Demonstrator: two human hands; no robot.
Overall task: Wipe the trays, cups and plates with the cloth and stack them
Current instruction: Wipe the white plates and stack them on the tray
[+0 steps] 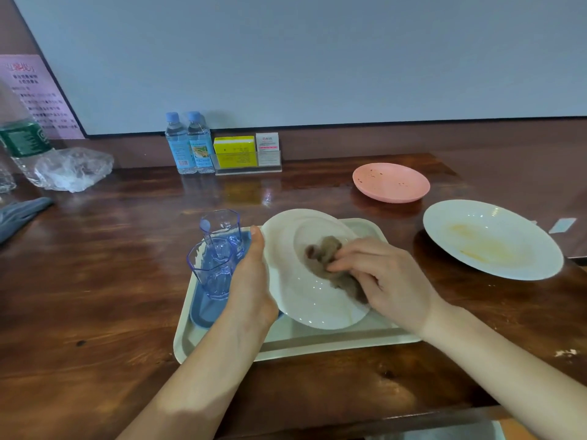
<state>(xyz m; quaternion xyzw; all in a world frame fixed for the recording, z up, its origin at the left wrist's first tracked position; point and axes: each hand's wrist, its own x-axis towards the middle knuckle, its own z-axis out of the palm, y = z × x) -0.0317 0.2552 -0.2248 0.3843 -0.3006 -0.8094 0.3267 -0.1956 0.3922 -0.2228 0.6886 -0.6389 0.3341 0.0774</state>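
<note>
A white deep plate (295,287) is tilted above a pale tray (317,344). My left hand (251,281) grips its left rim. Pressed into the plate's bowl is a brown-grey cloth (330,265), bunched under my right hand (384,277). Two clear blue cups (216,258) stand on the tray's left side over something blue (206,309), right beside my left hand. A second white plate (492,239) with yellow smears lies on the table at the right. A pink plate (390,182) with specks sits behind it.
Two water bottles (189,144) and an acrylic holder with a yellow box (244,154) stand by the wall. A large bottle (22,144) and crumpled plastic (73,168) sit far left, beside a grey cloth (19,214). The table's front edge (349,423) is near me.
</note>
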